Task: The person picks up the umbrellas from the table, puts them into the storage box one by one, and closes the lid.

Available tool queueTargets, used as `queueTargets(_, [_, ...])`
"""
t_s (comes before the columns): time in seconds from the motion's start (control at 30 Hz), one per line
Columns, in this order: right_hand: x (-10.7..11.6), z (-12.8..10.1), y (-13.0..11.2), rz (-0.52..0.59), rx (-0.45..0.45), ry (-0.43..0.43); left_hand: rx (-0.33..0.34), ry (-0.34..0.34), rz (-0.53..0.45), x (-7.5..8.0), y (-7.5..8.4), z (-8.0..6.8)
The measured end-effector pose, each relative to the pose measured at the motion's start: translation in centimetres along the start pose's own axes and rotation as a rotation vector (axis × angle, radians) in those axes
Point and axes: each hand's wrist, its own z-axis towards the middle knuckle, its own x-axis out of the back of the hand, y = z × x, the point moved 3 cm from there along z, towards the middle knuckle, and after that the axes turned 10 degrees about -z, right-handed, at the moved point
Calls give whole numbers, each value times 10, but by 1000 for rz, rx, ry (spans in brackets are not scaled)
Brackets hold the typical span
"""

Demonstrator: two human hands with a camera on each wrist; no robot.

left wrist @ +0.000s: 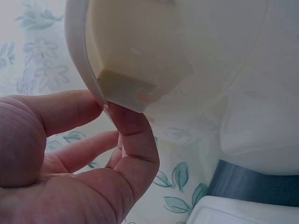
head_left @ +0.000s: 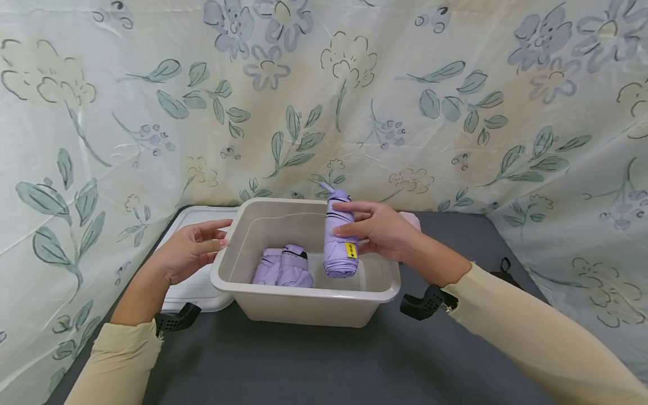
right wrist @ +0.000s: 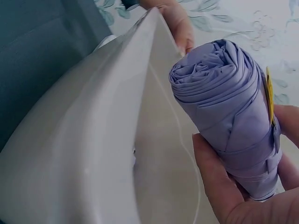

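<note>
A folded lilac umbrella (head_left: 340,242) with a yellow tag is held upright by my right hand (head_left: 377,228), over the right part of a beige plastic bin (head_left: 304,306). In the right wrist view, thumb and fingers curl round the rolled umbrella (right wrist: 229,112), its bundled cloth end toward the camera. My left hand (head_left: 192,247) is at the bin's left end; the left wrist view shows its thumb and a bent finger pinching the rim (left wrist: 77,51). Inside the bin, at the left, lie lilac folded cloth bundles (head_left: 293,270) that look like more umbrellas.
A white lid (head_left: 197,301) lies left of the bin, partly under its edge. Behind my right hand a pink thing (head_left: 411,219) shows in part. A small black item (head_left: 504,271) sits at the right of the dark grey table (head_left: 304,365). Flowered cloth (head_left: 283,152) hangs behind.
</note>
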Motion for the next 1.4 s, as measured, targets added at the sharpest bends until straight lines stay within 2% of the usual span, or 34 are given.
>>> queueTargets(0.23, [-10,17,-2,-87,-73,-41,1,-8,-21,1,-1,3])
queueTargets(0.53, [-18,37,-1,-203,-179,-52,12,-8,-55,2,0,3])
queueTargets(0.77, [-25,46,-4,-240,-213,-114,11,-12,-60,1,0,3])
queueTargets(1.0, [-29,57,-3,-261,-251,-136,8,-17,-56,1,0,4])
queueTargets(1.27, [-37,70,3,-365,-258,-212,15,-6,-42,1,1,4])
queueTargets(1.4, [-42,76,5,-416,-281,-219,18,-7,-46,2,1,3])
